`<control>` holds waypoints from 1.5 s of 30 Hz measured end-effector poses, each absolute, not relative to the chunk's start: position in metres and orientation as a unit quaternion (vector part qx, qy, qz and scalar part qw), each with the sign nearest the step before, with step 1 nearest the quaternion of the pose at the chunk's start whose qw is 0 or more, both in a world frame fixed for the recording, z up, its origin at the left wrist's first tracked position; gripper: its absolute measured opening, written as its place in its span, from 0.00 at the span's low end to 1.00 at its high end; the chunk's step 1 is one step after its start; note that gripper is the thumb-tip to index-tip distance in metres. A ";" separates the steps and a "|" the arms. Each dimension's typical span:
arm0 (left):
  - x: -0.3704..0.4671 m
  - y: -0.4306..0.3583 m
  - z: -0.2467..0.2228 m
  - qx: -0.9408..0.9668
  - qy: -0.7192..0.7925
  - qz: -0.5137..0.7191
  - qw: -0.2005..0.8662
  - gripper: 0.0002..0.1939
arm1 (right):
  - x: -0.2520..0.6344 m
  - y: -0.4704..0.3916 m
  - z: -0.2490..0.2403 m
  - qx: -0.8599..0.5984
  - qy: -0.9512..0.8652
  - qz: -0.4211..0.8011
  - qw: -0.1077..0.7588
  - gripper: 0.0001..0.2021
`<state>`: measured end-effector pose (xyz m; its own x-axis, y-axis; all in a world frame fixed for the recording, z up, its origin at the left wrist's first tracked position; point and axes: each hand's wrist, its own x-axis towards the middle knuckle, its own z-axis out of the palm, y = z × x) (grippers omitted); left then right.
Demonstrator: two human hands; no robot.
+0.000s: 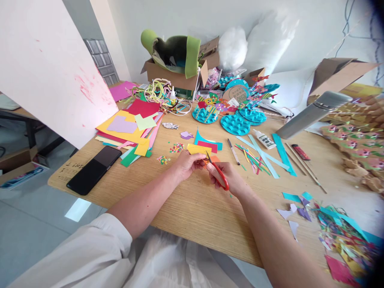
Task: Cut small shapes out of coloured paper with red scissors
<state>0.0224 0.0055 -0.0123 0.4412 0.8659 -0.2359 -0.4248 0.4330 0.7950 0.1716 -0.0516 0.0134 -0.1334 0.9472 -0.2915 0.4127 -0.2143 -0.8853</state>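
My right hand (223, 176) is closed around red-handled scissors (225, 183), their blades pointing up and to the left. Close beside the blades, my left hand (189, 163) pinches a small orange piece of paper (206, 161), partly hidden by the fingers. Just beyond both hands lie a yellow paper strip (196, 149), a dark pink strip (211, 147) and a blue curved scrap (201, 138). Small piles of colourful paper bits (176, 148) lie left of the strips, near a purple fish-shaped cutout (186, 135).
A black phone (93, 170) lies at the left edge below stacked coloured paper (126, 134). To the right are a pen (233, 152), thin paper strips (255, 160), a glue bottle (264, 139) and a grey flask (312, 114). Paper scraps (342, 232) heap at the lower right.
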 end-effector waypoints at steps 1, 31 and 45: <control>0.022 0.005 -0.012 0.335 0.328 0.413 0.781 0.13 | 0.171 -0.051 0.014 -0.602 -0.564 0.497 0.269 0.28; 0.022 0.004 -0.007 0.325 0.346 0.400 0.784 0.11 | 0.169 -0.055 0.025 -0.598 -0.562 0.504 0.270 0.28; 0.020 0.013 -0.013 0.315 0.340 0.480 0.744 0.13 | 0.168 -0.056 0.029 -0.600 -0.567 0.496 0.271 0.28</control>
